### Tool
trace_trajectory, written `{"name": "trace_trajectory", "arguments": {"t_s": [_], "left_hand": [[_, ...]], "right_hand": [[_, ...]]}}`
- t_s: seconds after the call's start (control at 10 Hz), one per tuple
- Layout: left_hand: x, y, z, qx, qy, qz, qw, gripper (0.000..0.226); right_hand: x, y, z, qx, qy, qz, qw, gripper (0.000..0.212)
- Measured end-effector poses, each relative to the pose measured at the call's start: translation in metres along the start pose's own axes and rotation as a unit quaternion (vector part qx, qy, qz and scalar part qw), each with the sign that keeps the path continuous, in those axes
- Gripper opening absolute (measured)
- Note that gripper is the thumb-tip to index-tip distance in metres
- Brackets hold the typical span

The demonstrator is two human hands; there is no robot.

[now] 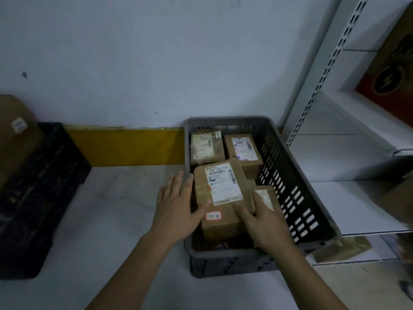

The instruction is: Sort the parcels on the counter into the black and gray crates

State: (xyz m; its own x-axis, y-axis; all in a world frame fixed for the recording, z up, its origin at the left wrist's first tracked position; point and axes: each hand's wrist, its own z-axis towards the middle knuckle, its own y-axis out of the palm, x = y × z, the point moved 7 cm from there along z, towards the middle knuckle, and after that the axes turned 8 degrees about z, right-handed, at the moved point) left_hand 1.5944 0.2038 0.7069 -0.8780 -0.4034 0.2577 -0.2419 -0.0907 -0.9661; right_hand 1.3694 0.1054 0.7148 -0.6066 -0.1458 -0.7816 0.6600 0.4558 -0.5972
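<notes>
Both hands on parcel, gray crate crowded

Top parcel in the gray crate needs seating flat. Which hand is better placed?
Right, probably. The right hand already rests on the top parcel inside the gray crate; the left hand lies open against its side, over the rim.
</notes>
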Motion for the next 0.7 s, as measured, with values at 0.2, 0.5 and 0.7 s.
{"name": "trace_trajectory", "arguments": {"t_s": [0.2,0.5,0.7], "left_hand": [[0.003,0.005,-0.012,-0.015,-0.035,0.024,0.999,0.103],[0.002,0.002,-0.01,-0.007,-0.054,0.045,0.998,0.105],[0.0,-0.006,-0.001,-0.004,-0.055,0.048,0.997,0.104]], "right_hand": [[0.012,0.022,0.011,-0.094,0.029,-0.064,0.993,0.058],[0.01,0.037,0.02,-0.155,-0.049,-0.314,0.936,0.112],[0.006,0.036,0.019,-0.17,-0.043,-0.343,0.923,0.113]]}}
